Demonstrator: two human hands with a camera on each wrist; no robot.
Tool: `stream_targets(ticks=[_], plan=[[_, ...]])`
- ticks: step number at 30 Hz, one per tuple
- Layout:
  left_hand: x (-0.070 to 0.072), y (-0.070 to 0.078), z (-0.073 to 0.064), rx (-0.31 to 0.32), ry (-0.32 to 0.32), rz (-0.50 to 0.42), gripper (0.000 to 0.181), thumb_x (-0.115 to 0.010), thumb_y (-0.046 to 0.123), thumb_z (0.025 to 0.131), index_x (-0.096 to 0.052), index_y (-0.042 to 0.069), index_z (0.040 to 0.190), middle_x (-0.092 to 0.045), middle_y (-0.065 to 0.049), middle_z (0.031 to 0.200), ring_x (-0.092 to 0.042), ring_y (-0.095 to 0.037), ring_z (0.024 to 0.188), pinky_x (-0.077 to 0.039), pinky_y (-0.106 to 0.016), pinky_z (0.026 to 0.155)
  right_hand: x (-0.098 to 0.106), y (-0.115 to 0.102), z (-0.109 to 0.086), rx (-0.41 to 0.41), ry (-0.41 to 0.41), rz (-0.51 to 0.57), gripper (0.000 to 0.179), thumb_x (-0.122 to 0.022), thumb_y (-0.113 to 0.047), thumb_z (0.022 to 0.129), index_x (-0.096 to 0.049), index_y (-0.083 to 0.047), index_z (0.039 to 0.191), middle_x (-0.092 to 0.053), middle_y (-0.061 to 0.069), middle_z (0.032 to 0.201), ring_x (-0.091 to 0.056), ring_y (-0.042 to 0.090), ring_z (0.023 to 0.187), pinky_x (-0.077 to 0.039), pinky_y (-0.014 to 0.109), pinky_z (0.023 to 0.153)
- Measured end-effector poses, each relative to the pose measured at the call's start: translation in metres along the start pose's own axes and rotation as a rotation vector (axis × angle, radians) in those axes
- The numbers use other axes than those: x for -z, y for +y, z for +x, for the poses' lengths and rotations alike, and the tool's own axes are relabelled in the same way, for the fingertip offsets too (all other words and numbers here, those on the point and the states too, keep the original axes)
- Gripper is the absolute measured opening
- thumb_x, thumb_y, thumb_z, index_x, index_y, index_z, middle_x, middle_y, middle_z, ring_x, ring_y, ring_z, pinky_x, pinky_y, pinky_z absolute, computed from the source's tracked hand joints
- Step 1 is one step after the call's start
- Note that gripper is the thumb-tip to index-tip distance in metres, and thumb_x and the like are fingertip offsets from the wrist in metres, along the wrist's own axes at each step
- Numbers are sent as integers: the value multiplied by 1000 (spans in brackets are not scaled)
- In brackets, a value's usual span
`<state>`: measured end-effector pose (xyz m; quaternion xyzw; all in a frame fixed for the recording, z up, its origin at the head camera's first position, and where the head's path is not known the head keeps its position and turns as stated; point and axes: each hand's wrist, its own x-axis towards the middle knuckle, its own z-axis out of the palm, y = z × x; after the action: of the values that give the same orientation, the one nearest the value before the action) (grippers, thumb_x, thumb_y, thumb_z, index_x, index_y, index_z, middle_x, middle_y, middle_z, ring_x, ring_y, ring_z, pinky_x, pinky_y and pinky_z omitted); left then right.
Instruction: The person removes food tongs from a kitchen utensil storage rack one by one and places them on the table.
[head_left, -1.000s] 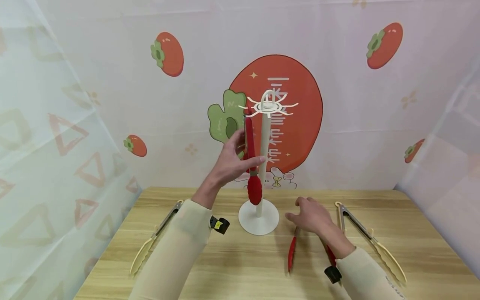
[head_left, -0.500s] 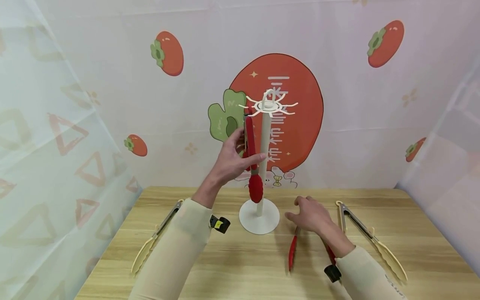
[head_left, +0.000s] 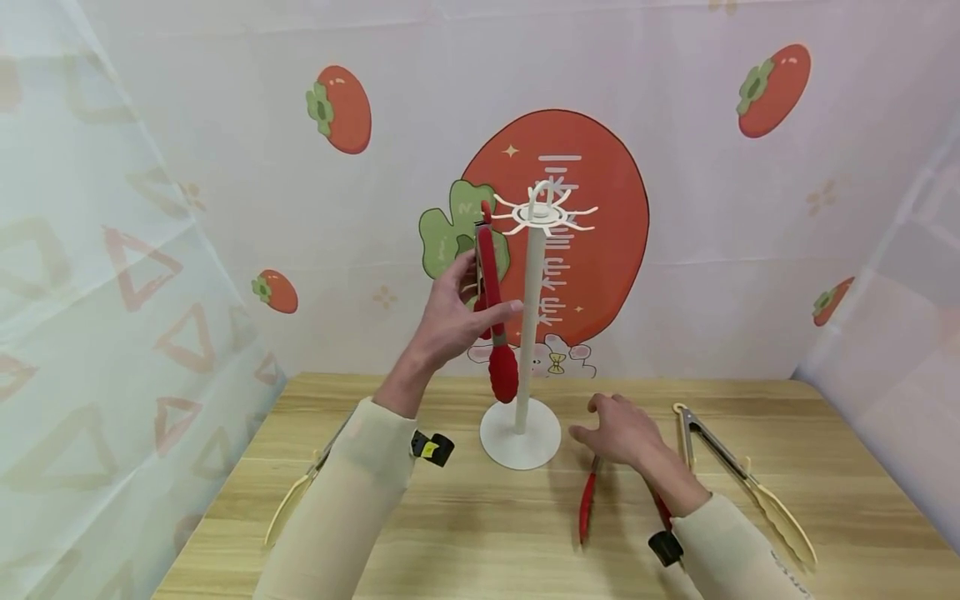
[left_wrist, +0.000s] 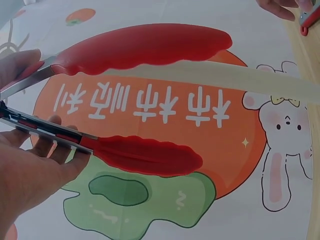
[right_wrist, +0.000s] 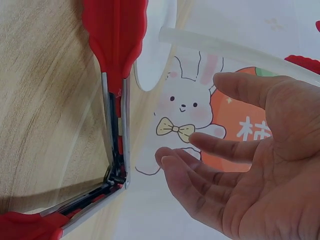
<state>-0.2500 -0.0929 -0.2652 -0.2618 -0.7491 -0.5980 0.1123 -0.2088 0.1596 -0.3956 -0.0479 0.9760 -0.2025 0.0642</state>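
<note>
My left hand (head_left: 442, 321) grips a pair of red-tipped kitchen tongs (head_left: 504, 372) upright, heads down. Fingers and thumb lie around its two arms, and the left wrist view shows the red heads (left_wrist: 145, 47) spread apart. The tongs' red hanging loop (head_left: 486, 212) is just left of the hooks on a white stand (head_left: 533, 292). To the right of the stand's round base, my right hand (head_left: 621, 429) is above a second pair of red tongs (right_wrist: 117, 40) lying spread on the table. Its fingers are loosely bent and hold nothing.
Cream-tipped tongs (head_left: 720, 452) lie spread on the right of the wooden table (head_left: 480, 533). Another cream-tipped pair (head_left: 288, 497) lies at the left, partly behind the left sleeve. A printed cloth wall (head_left: 405, 167) stands behind the table.
The left hand and its tongs have shifted a little left, so the loop has moved from overlapping the hooks to beside their tips. My right hand stays where it was.
</note>
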Motion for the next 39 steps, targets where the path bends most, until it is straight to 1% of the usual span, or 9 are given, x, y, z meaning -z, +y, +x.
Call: stream_targets(ticks=[3,6,11,16,22,26,30,35,39], plan=[[3,-1,-3,14,16,7,72,-80,20,85,-46,9,147,-59,-11,123,-57,-35,116,-55,-46,91,0,-1,-1,3,1,4,53,-75,-38,89,-65,1,123,-64,16,111,-58,28,90,-53,46,72],[7,-2,-6,21,37,17,70,-81,20,84,-47,9,145,-58,-11,122,-57,-36,115,-54,-49,92,1,-2,-2,11,7,11,53,-75,-38,89,-65,1,123,-65,16,111,-59,28,91,-53,46,73],[14,-4,-14,34,68,36,65,-81,19,84,-49,9,140,-56,-12,118,-57,-31,109,-53,-50,91,2,-4,-7,28,23,21,52,-75,-39,89,-65,0,122,-66,16,113,-61,30,97,-54,48,76],[21,-9,-25,90,98,109,68,-81,25,85,-48,12,142,-55,-10,122,-54,-28,110,-52,-48,90,3,-8,-11,54,40,33,53,-75,-39,89,-65,1,122,-66,15,112,-63,32,99,-54,48,75],[28,-20,-39,208,87,199,69,-80,32,85,-47,8,140,-56,-10,122,-54,-32,110,-51,-48,86,2,-10,-14,62,60,40,54,-75,-39,89,-65,1,123,-66,15,107,-63,31,97,-54,46,73],[30,-32,-49,305,61,284,71,-80,34,85,-46,4,140,-57,-13,123,-54,-35,115,-49,-51,92,1,-11,-16,61,64,47,52,-76,-38,88,-65,1,122,-66,15,106,-63,31,96,-54,44,71],[30,-44,-58,397,41,377,74,-81,36,84,-46,1,139,-57,-15,125,-54,-33,116,-49,-51,95,0,-11,-17,57,70,46,53,-77,-38,88,-65,1,122,-66,15,105,-63,30,95,-54,43,70],[28,-58,-66,500,32,454,71,-82,39,83,-50,1,133,-60,-15,118,-57,-31,106,-52,-47,86,0,-12,-19,65,70,54,52,-77,-36,88,-65,1,122,-65,15,105,-62,29,93,-53,41,68],[28,-64,-73,563,19,507,65,-83,42,82,-53,3,125,-63,-14,114,-60,-30,100,-53,-45,81,0,-13,-20,69,68,62,51,-78,-35,88,-65,1,121,-65,15,104,-61,28,91,-53,40,65]])
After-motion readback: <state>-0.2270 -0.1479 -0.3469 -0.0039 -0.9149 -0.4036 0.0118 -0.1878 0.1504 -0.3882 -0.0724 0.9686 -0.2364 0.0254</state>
